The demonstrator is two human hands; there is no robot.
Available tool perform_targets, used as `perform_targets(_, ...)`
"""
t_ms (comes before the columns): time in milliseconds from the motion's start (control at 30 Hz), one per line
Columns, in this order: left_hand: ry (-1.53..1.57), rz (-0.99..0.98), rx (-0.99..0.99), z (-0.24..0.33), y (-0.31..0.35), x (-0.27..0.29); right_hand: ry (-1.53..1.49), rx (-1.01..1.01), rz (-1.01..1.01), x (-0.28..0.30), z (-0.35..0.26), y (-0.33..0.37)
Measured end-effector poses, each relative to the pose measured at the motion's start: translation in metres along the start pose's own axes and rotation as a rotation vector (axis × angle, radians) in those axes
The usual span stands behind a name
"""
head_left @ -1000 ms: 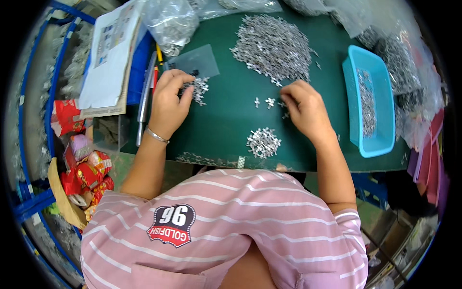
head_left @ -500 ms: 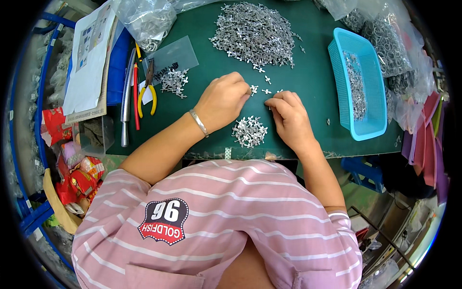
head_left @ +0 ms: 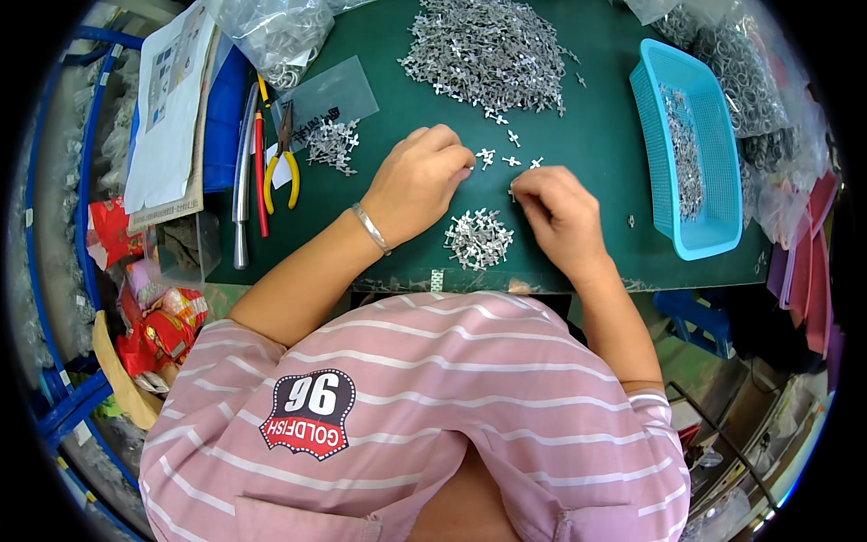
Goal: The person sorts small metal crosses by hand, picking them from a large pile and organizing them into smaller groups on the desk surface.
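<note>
Silver cross (head_left: 487, 158), just beside left grip (head_left: 417, 179)

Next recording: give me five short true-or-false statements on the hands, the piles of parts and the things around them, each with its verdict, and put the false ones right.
1. The large pile is farther from the person than the small pile. True.
2. The right hand grips the pliers. False: the pliers lie on the table, off to the left.
3. The bracelet is on the left wrist. True.
4. The basket is red. False: it is light blue.
5. The red pen lies to the left of the pliers. True.
</note>
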State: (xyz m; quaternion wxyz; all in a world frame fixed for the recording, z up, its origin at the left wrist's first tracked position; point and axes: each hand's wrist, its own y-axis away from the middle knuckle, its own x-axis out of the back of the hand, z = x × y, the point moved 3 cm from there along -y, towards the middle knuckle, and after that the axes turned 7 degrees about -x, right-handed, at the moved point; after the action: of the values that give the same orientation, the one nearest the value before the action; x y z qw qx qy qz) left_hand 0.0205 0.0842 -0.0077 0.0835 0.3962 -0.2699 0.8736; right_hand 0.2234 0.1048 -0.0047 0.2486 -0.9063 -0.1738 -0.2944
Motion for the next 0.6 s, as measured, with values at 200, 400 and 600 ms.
perform_targets(200, 0.002, -0.049, 0.016, 0.004, 0.002, -0.005, 0.103, -0.018, 0.012, -0.004, 0.006, -0.018)
perform_targets(400, 0.052, 0.002, 0.022, 0.008, 0.001, 0.001, 0.160, 0.050, -0.115, -0.002, 0.008, -0.021)
perform_targets(600, -0.067, 0.013, -0.055, 0.004, -0.017, -0.020, 0.022, -0.044, -0.035, 0.000, 0.002, -0.024)
